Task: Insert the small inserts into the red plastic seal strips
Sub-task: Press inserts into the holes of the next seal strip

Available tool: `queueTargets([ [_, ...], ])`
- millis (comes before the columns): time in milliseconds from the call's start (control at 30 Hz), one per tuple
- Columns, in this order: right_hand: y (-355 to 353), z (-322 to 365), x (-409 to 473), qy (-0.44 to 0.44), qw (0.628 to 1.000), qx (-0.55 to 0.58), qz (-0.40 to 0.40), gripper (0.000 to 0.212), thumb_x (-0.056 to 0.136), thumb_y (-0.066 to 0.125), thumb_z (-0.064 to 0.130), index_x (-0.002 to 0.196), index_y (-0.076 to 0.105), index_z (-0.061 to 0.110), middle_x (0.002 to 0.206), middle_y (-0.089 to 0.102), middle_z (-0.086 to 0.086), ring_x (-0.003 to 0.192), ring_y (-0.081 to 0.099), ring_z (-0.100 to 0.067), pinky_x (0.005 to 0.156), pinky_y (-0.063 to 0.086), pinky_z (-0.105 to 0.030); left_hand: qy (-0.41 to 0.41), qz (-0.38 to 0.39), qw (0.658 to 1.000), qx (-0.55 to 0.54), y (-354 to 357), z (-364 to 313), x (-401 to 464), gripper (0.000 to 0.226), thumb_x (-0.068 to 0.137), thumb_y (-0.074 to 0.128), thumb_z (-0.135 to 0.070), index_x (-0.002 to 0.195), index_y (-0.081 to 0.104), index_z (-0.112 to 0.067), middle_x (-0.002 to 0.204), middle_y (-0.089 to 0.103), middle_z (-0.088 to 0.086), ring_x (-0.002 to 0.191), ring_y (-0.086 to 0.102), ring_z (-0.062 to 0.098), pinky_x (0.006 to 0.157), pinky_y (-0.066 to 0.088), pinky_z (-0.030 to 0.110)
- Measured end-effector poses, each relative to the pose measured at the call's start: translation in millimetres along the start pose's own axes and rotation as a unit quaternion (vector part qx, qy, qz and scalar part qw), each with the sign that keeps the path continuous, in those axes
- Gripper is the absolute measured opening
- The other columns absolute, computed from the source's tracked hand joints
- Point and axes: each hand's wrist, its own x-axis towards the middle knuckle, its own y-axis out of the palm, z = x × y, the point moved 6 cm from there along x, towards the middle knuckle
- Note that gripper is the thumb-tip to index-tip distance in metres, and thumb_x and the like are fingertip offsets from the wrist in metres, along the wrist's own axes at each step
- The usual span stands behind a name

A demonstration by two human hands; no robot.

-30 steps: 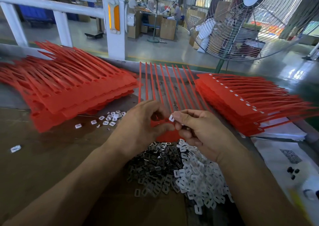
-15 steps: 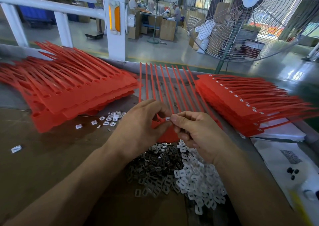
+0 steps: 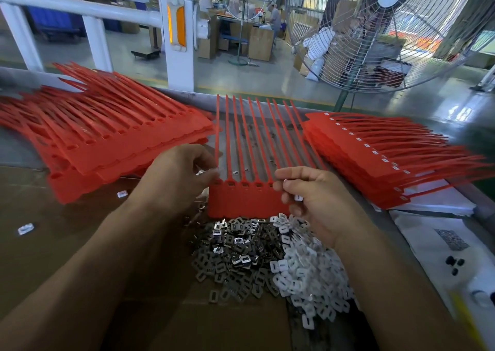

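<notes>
A red seal strip sheet [image 3: 249,200] lies flat in front of me, its thin tails pointing away. My left hand [image 3: 176,179] pinches a small metal insert at the sheet's left corner, over the first socket. My right hand [image 3: 318,198] hovers at the sheet's right end, fingers curled around a white insert [image 3: 298,197]. Several sockets [image 3: 245,184] along the sheet's upper edge show between my hands. A heap of grey metal inserts [image 3: 235,254] and a heap of white plastic inserts [image 3: 308,273] lie just below the sheet.
A stack of red strip sheets with open sockets [image 3: 107,139] sits at the left. Another stack with white inserts fitted [image 3: 375,157] sits at the right on white paper [image 3: 434,243]. Loose white inserts [image 3: 25,228] dot the brown table. A large fan [image 3: 380,29] stands behind.
My hands have drawn apart: the left went to the sheet's left corner, the right to its right end. The sheet's socket row, hidden before, now shows between them.
</notes>
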Motion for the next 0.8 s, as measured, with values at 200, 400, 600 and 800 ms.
queueTargets([
  [200,2,4,-2,-0.032,0.998,-0.047,0.007,0.018,0.098,0.061,-0.003,0.106,0.072,0.01,0.09,0.08,-0.006,0.063,0.067,-0.009,0.043,0.043,-0.019,-0.039,0.042,0.998,-0.024,9,7,-1,0.011,0.085,0.079,-0.028,0.079,0.071,-0.032,0.08,0.065,-0.026,0.07,0.063,-0.004,0.049,0.046,0.013],
  [400,1,6,-6,-0.046,0.996,-0.08,-0.004,0.015,0.101,0.063,0.007,0.105,0.073,0.018,0.087,0.08,-0.003,0.063,0.066,-0.008,0.044,0.041,-0.017,-0.054,0.061,0.997,0.006,12,10,-4,0.009,0.084,0.08,-0.033,0.082,0.072,-0.035,0.083,0.069,-0.017,0.073,0.064,-0.001,0.068,0.049,0.024],
  [600,3,9,-7,-0.061,0.993,-0.099,-0.011,0.014,0.101,0.063,0.01,0.104,0.073,0.019,0.084,0.079,-0.001,0.061,0.064,-0.007,0.044,0.041,-0.016,-0.075,0.06,0.995,0.005,13,10,-5,0.012,0.084,0.081,-0.034,0.092,0.071,-0.034,0.086,0.068,-0.016,0.075,0.062,0.0,0.061,0.042,0.018],
  [800,4,10,-8,-0.078,0.99,-0.115,-0.006,0.014,0.102,0.063,0.013,0.103,0.073,0.022,0.085,0.079,-0.001,0.063,0.065,-0.008,0.046,0.041,-0.016,-0.118,0.046,0.992,-0.028,9,11,-6,0.016,0.094,0.064,-0.047,0.093,0.07,-0.033,0.087,0.069,-0.013,0.077,0.064,0.003,0.062,0.047,0.027],
])
